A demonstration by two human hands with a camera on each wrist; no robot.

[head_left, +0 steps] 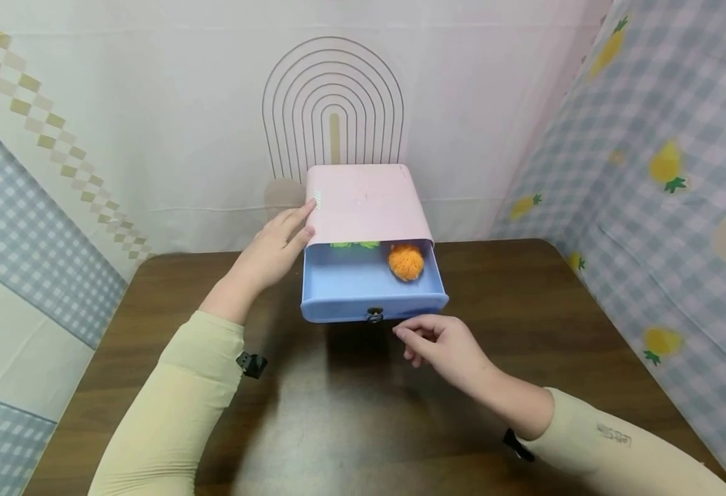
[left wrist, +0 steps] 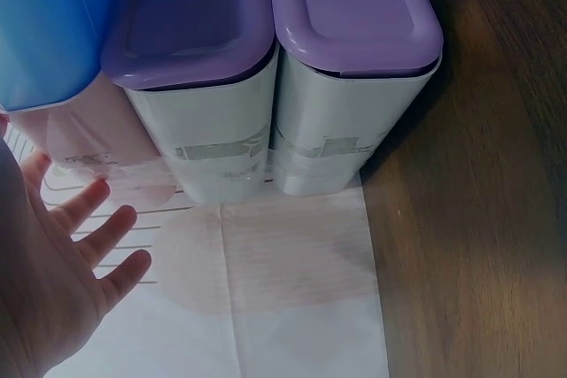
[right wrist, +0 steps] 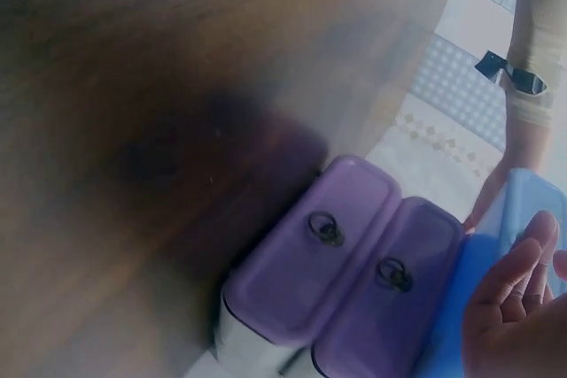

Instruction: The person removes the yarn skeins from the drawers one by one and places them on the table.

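A small chest with a pink top casing (head_left: 363, 203) stands at the back of the table. Its top blue drawer (head_left: 344, 279) is pulled out toward me. An orange yarn ball (head_left: 406, 263) lies at the right inside it, and something bright green (head_left: 355, 244) shows partly under the casing. My left hand (head_left: 270, 248) rests against the casing's left side, fingers extended and spread in the left wrist view. Just below and right of the drawer's ring pull (head_left: 374, 315), my right hand (head_left: 446, 348) hovers with loosely bent fingers, apart from the ring and holding nothing.
Beneath the blue drawer are two more drawers with purple fronts, a lower one (right wrist: 301, 263) and a middle one (right wrist: 399, 281), both pushed in, each with a ring pull. The brown wooden table (head_left: 313, 427) meets patterned cloth (head_left: 202, 103) behind and at the sides.
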